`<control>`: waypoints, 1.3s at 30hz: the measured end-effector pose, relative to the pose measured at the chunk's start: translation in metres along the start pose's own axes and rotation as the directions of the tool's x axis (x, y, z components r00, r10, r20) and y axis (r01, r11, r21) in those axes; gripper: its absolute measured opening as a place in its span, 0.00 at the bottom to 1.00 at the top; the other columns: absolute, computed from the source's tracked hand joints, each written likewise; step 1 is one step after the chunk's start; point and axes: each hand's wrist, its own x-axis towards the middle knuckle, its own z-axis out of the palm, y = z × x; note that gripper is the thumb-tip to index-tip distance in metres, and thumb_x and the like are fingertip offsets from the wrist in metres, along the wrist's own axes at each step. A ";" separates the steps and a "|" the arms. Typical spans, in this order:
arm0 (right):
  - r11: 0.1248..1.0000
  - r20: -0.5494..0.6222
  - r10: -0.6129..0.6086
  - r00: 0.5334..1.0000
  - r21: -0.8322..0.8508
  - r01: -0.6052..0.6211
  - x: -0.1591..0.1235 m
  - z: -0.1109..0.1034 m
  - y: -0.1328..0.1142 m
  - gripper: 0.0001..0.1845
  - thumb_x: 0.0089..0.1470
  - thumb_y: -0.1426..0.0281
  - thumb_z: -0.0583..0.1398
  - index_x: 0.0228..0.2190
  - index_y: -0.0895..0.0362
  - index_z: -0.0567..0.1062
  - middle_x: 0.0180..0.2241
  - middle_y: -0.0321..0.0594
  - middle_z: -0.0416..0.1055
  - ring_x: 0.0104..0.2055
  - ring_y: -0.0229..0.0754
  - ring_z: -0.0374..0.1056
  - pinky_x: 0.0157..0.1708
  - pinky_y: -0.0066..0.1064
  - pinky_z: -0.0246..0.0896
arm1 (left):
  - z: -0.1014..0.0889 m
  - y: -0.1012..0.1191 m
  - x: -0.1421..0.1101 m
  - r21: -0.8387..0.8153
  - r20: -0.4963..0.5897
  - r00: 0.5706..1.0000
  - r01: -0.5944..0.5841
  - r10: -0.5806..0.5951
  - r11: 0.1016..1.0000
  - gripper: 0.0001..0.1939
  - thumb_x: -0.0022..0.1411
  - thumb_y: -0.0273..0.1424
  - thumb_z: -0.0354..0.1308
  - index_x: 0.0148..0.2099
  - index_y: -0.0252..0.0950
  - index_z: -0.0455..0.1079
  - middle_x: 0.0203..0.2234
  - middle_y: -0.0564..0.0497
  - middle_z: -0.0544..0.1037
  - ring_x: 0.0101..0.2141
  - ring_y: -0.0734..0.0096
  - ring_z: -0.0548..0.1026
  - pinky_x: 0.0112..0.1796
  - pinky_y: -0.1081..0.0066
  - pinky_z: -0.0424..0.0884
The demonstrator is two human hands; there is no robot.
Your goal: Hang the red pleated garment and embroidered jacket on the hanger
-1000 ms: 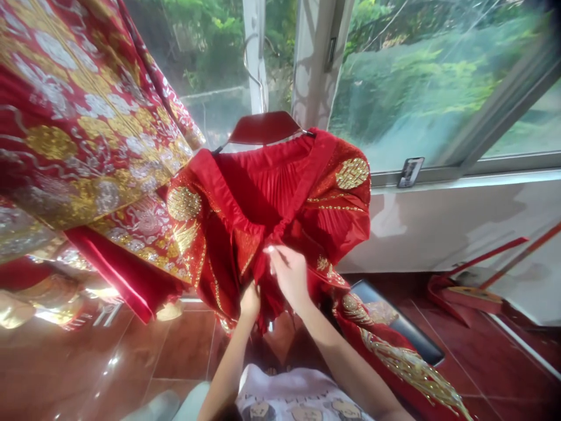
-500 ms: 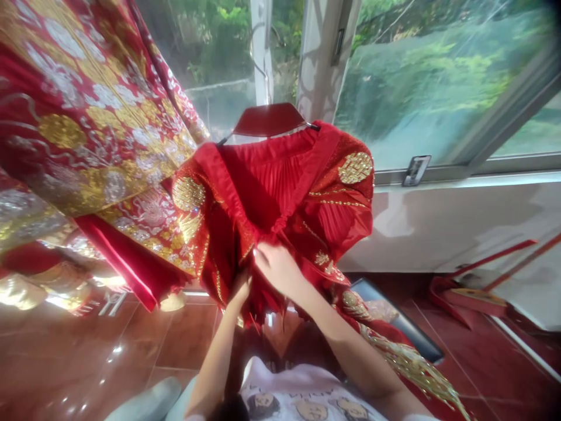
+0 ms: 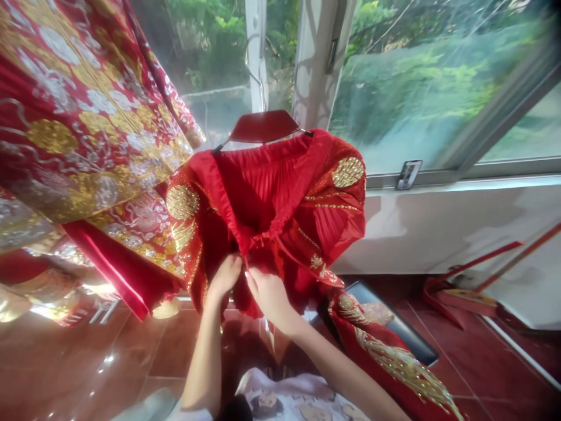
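Note:
A red garment (image 3: 280, 175) with gold beadwork and a pleated lining hangs from a dark red hanger (image 3: 264, 124) in front of me. Its gathered edges meet low in the middle, where a small red tie (image 3: 259, 238) shows. Just under that meeting point, my left hand (image 3: 225, 276) is closed, its fingers pinching thin red material of the garment. My right hand (image 3: 270, 299) is closed beside it, thumb and forefinger on the same narrow red strip. Whether this strip is a cord or a fabric edge is hard to tell.
Left hangs a larger red garment (image 3: 55, 137) embroidered in gold and silver. A phone (image 3: 408, 175) leans on the windowsill. At lower right are a black flat case (image 3: 414, 333) on the tiled floor and a red dustpan (image 3: 467, 301) by the wall.
My left hand has risen from lower among the folds to beside my right hand. My right hand has shifted slightly down and left. The view has moved a little.

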 end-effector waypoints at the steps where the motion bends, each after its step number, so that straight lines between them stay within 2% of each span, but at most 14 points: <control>1: 1.000 0.008 0.007 1.000 0.003 -0.007 0.000 0.000 -0.001 0.16 0.65 0.69 0.49 0.35 0.59 0.75 0.25 0.44 0.75 0.24 0.40 0.70 0.24 0.27 0.50 | 0.002 0.011 -0.006 -0.098 0.005 1.000 -0.021 0.022 0.995 0.23 0.67 0.46 0.46 0.41 0.32 0.72 0.33 0.46 0.78 0.32 0.68 0.74 0.34 0.69 0.72; 3: 1.000 0.024 -0.009 1.000 0.016 0.009 -0.003 -0.003 -0.003 0.15 0.64 0.69 0.50 0.36 0.59 0.75 0.25 0.44 0.75 0.23 0.40 0.69 0.24 0.27 0.50 | 0.007 0.030 -0.015 -0.256 -0.041 0.997 -0.076 0.068 0.964 0.23 0.66 0.47 0.46 0.32 0.32 0.69 0.24 0.50 0.74 0.25 0.72 0.70 0.28 0.73 0.67; 5: 0.996 0.012 -0.080 0.997 0.051 0.079 -0.010 -0.013 -0.002 0.15 0.64 0.69 0.50 0.33 0.58 0.76 0.23 0.41 0.74 0.21 0.38 0.67 0.23 0.27 0.50 | 0.011 0.042 -0.020 -0.264 -0.144 0.985 -0.130 0.094 0.956 0.22 0.64 0.46 0.51 0.26 0.34 0.63 0.18 0.55 0.66 0.21 0.77 0.64 0.24 0.76 0.61; 8: 0.986 -0.275 -0.056 0.960 0.133 0.096 -0.016 -0.037 0.008 0.18 0.63 0.65 0.50 0.28 0.57 0.75 0.20 0.38 0.71 0.20 0.35 0.64 0.24 0.26 0.52 | 0.012 0.042 -0.019 -0.130 -0.281 0.951 -0.169 0.127 0.977 0.21 0.64 0.43 0.51 0.23 0.35 0.57 0.17 0.58 0.58 0.19 0.79 0.56 0.22 0.77 0.54; 11: 0.980 -0.544 0.149 0.826 0.191 -0.050 -0.003 -0.053 0.026 0.17 0.59 0.58 0.55 0.38 0.59 0.74 0.24 0.39 0.72 0.23 0.37 0.65 0.27 0.26 0.53 | 0.007 0.032 -0.014 0.007 -0.355 0.917 -0.194 0.183 0.981 0.21 0.64 0.42 0.49 0.23 0.36 0.56 0.17 0.58 0.57 0.21 0.78 0.55 0.24 0.76 0.54; 12: 0.979 -0.521 0.159 0.839 0.194 -0.065 0.003 -0.054 0.032 0.17 0.58 0.57 0.56 0.38 0.58 0.74 0.24 0.39 0.72 0.24 0.37 0.64 0.27 0.26 0.52 | 0.005 0.029 -0.012 0.039 -0.350 0.916 -0.193 0.195 0.980 0.20 0.64 0.42 0.49 0.23 0.36 0.56 0.17 0.57 0.58 0.21 0.78 0.56 0.24 0.75 0.54; 15: 0.963 -0.259 0.038 0.965 0.269 0.034 0.014 -0.047 0.038 0.16 0.59 0.63 0.53 0.23 0.57 0.69 0.19 0.36 0.66 0.20 0.34 0.58 0.25 0.26 0.48 | -0.003 0.025 -0.003 0.086 -0.309 0.929 -0.187 0.205 0.979 0.20 0.65 0.41 0.48 0.23 0.35 0.57 0.18 0.56 0.60 0.21 0.77 0.57 0.25 0.75 0.54; 17: 0.909 -0.161 -0.022 0.987 0.408 0.086 0.006 -0.040 0.034 0.20 0.60 0.64 0.50 0.17 0.56 0.60 0.16 0.34 0.59 0.18 0.33 0.53 0.23 0.26 0.46 | -0.007 0.025 0.003 0.084 -0.310 0.927 -0.192 0.209 0.978 0.20 0.65 0.41 0.49 0.23 0.35 0.58 0.17 0.56 0.60 0.21 0.77 0.57 0.25 0.76 0.54; 21: 0.771 -0.046 0.006 0.999 0.637 0.025 -0.024 -0.035 0.026 0.22 0.61 0.62 0.50 0.18 0.56 0.57 0.15 0.31 0.57 0.19 0.31 0.54 0.22 0.24 0.48 | -0.003 0.027 0.003 -0.028 -0.342 0.928 -0.165 0.146 0.986 0.21 0.64 0.44 0.52 0.25 0.35 0.61 0.17 0.58 0.59 0.20 0.78 0.55 0.23 0.76 0.53; 24: 0.674 0.038 0.039 0.999 0.736 -0.054 -0.032 -0.032 0.030 0.21 0.61 0.61 0.51 0.18 0.57 0.61 0.17 0.33 0.62 0.19 0.31 0.58 0.22 0.23 0.51 | 0.016 0.030 -0.019 -0.163 -0.332 0.941 -0.120 0.060 0.979 0.20 0.65 0.45 0.50 0.28 0.35 0.65 0.16 0.58 0.58 0.19 0.78 0.56 0.22 0.76 0.54; 29: 0.674 -0.077 0.123 0.989 0.739 -0.026 -0.025 -0.028 0.034 0.22 0.59 0.60 0.53 0.17 0.58 0.62 0.16 0.32 0.58 0.20 0.30 0.53 0.21 0.23 0.47 | 0.061 0.034 -0.072 -0.350 -0.206 0.976 -0.012 -0.064 0.937 0.20 0.65 0.45 0.49 0.28 0.36 0.67 0.18 0.55 0.64 0.20 0.75 0.62 0.23 0.73 0.60; 32: 0.554 -0.015 0.134 0.991 0.830 -0.062 -0.021 -0.034 0.026 0.19 0.57 0.61 0.55 0.20 0.59 0.70 0.19 0.35 0.66 0.22 0.33 0.60 0.25 0.23 0.56 | 0.078 0.030 -0.086 -0.409 -0.109 0.990 0.035 -0.087 0.912 0.21 0.64 0.45 0.51 0.25 0.36 0.65 0.18 0.54 0.66 0.20 0.74 0.64 0.23 0.72 0.61; 36: 0.382 0.118 0.121 0.986 0.911 -0.156 -0.020 -0.043 0.015 0.13 0.52 0.64 0.59 0.23 0.60 0.76 0.22 0.39 0.74 0.24 0.36 0.68 0.29 0.27 0.65 | 0.078 0.020 -0.086 -0.466 -0.060 0.993 0.058 -0.097 0.883 0.18 0.62 0.43 0.55 0.27 0.34 0.69 0.21 0.51 0.71 0.24 0.72 0.68 0.28 0.71 0.66; 39: 0.353 0.070 0.168 0.983 0.927 -0.127 -0.021 -0.039 0.010 0.12 0.52 0.65 0.59 0.22 0.59 0.76 0.22 0.39 0.74 0.25 0.37 0.70 0.27 0.26 0.66 | 0.066 0.011 -0.082 -0.601 0.002 0.981 0.157 -0.195 0.784 0.12 0.59 0.39 0.60 0.40 0.35 0.74 0.31 0.49 0.76 0.32 0.67 0.74 0.34 0.70 0.69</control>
